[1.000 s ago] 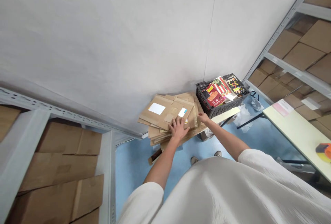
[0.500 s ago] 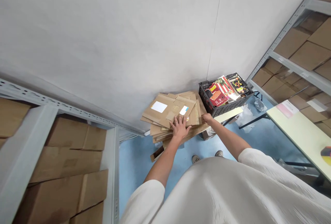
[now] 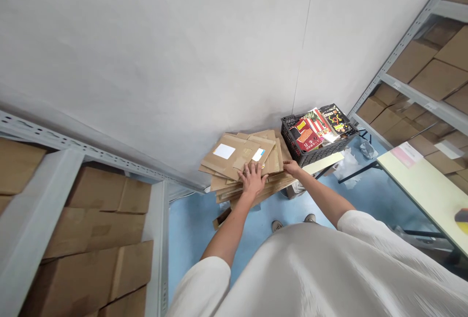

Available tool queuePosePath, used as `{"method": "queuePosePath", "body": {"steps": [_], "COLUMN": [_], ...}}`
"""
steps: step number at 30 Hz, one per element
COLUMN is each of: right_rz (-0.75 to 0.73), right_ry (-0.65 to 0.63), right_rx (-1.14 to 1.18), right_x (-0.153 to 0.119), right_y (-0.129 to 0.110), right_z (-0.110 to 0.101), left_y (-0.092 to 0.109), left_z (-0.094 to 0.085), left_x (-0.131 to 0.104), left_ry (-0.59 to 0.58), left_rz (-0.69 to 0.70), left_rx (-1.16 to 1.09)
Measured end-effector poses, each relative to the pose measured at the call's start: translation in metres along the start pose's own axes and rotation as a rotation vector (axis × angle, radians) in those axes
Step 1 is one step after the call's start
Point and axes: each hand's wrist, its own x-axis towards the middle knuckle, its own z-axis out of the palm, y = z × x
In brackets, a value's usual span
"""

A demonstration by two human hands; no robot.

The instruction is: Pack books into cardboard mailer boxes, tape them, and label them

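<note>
A stack of flat brown cardboard mailers (image 3: 228, 162) lies unevenly against the wall, and white labels show on the upper ones. My left hand (image 3: 252, 179) rests on the near edge of the upper mailers with its fingers spread, touching the cardboard near a label with a blue corner. At the right side of the stack, my right hand (image 3: 292, 168) pinches the edge of a cardboard sheet (image 3: 284, 153). Its fingertips are partly hidden. Just beyond that hand stands a black plastic crate (image 3: 318, 152) of colourful books (image 3: 309, 136).
Shelves of cardboard boxes stand on the left (image 3: 97, 229) and the right (image 3: 437, 80). A pale table (image 3: 420, 180) is at the right with a pink and white paper on it. Crumpled plastic (image 3: 347, 166) lies on the blue floor below the crate.
My left hand has shifted slightly left, and the labelled mailer under it has slid a little left too. My right hand stays at the stack's right edge, its fingertips slightly farther left.
</note>
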Motion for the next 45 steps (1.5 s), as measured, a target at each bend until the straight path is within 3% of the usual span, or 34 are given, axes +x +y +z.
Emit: {"method": "queuePosePath", "body": {"steps": [5, 12, 19, 24, 27, 30, 34, 39, 43, 45], "right_rz": [0.0, -0.217, -0.287, -0.249, -0.267, -0.324, -0.297, -0.391, -0.437, -0.474], "right_ry": [-0.013, 0.033, 0.117, 0.112, 0.129, 0.244, 0.359, 0.456, 0.429, 0.416], "right_rx": [-0.092, -0.442, -0.392, -0.422, -0.327, -0.185, -0.091, -0.084, -0.112, -0.12], "right_x": [0.0, -0.004, 0.004, 0.012, 0.011, 0.006, -0.007, -0.031, -0.048, -0.053], "right_y": [-0.009, -0.037, -0.069, -0.081, -0.083, -0.087, -0.093, -0.095, -0.096, -0.1], "right_z": [-0.004, -0.031, -0.09, -0.098, -0.106, -0.136, -0.198, -0.259, -0.273, -0.273], "left_y": [-0.004, -0.012, -0.011, -0.007, -0.006, -0.004, 0.002, 0.027, 0.074, 0.101], "left_z": [0.003, -0.001, -0.004, -0.002, -0.002, -0.001, 0.004, 0.005, -0.005, -0.01], "left_x": [-0.002, 0.002, 0.008, 0.007, 0.007, 0.007, 0.008, 0.016, 0.04, 0.059], "left_ry": [0.031, 0.074, 0.128, 0.118, 0.123, 0.128, 0.114, 0.094, 0.109, 0.09], "left_rz": [0.016, -0.006, -0.033, -0.041, -0.05, -0.061, -0.075, -0.076, 0.042, 0.027], "left_rx": [0.009, -0.026, -0.116, -0.129, -0.125, -0.114, -0.091, -0.093, -0.201, -0.294]}}
